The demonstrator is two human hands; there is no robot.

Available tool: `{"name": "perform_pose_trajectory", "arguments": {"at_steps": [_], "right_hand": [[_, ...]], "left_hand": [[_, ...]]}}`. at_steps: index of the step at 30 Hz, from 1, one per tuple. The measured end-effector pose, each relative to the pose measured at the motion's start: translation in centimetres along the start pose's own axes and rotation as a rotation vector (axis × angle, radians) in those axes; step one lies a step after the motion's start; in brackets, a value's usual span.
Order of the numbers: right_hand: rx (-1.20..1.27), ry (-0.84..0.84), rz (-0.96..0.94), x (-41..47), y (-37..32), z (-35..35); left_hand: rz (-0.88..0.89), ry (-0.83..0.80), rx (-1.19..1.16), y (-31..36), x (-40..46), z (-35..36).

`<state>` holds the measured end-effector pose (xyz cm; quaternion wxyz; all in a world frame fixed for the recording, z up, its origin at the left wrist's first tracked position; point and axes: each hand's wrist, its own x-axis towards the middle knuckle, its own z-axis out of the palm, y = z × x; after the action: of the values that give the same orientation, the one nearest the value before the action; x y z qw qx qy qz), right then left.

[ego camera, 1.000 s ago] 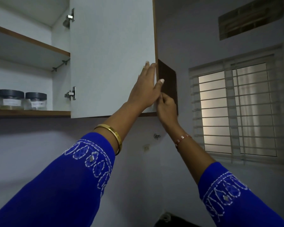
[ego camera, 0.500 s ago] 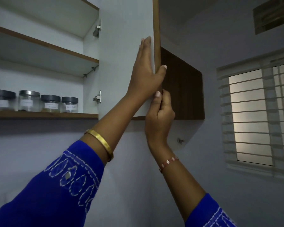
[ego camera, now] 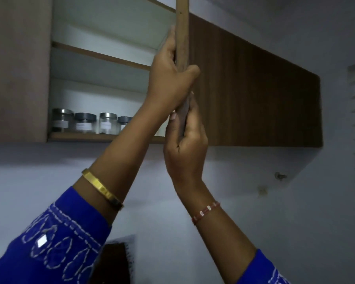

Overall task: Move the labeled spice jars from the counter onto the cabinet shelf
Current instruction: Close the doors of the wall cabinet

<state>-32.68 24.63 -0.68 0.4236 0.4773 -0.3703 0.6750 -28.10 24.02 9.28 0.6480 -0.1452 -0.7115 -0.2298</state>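
Left of both hands (ego camera: 172,78), shelved spice jars (ego camera: 86,123)

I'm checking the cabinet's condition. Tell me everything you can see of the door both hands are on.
The door is seen nearly edge-on, a narrow upright strip of light brown wood-look board with a small dark hole near its top. It stands partly open in front of the shelves, beside a darker brown panel. The left hand wraps its edge higher up, thumb across the front; the right hand holds the lower edge. Its faces and hinges are hidden.
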Motion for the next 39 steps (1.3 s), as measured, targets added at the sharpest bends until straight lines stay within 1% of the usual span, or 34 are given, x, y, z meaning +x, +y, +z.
{"name": "perform_pose_trajectory", "arguments": {"at_steps": [6,12,17,20,23,27,29,31,33,37,39], "right_hand": [[-0.126,-0.074,-0.147,-2.4,-0.7,6.5],[-0.262,-0.146,-0.179,-4.4,-1.8,13.4],[-0.356,-0.169,-0.192,-5.6,-1.9,17.9],[-0.403,-0.18,-0.202,-6.2,-1.6,20.1],[-0.445,-0.217,-0.223,-6.6,-0.8,22.2],[-0.527,-0.297,-0.275,-6.8,0.2,24.6],[-0.565,-0.318,-0.292,-6.9,0.8,25.7],[-0.575,-0.34,-0.303,-7.2,1.6,26.8],[-0.569,-0.368,-0.311,-7.4,2.3,27.8],[-0.536,-0.418,-0.32,-7.7,3.8,29.7],[-0.532,-0.428,-0.322,-8.0,4.5,30.5]], "left_hand": [[-0.095,-0.001,-0.018,-2.1,-0.1,-7.5],[-0.234,0.035,-0.019,-5.1,-0.3,-14.4],[-0.285,0.074,0.015,-7.7,-0.3,-18.2],[-0.306,0.067,0.049,-9.2,-0.1,-19.9],[-0.312,0.043,0.163,-11.0,-0.4,-21.5],[-0.323,0.051,0.344,-13.5,-0.4,-23.5],[-0.306,0.03,0.463,-14.6,-0.4,-24.5],[-0.23,-0.021,0.631,-15.9,-0.8,-25.6],[-0.171,-0.073,0.738,-17.4,-1.4,-26.7],[-0.18,-0.142,0.827,-20.2,-3.5,-29.1],[-0.21,-0.223,0.951,-21.9,-4.5,-30.5]]}}
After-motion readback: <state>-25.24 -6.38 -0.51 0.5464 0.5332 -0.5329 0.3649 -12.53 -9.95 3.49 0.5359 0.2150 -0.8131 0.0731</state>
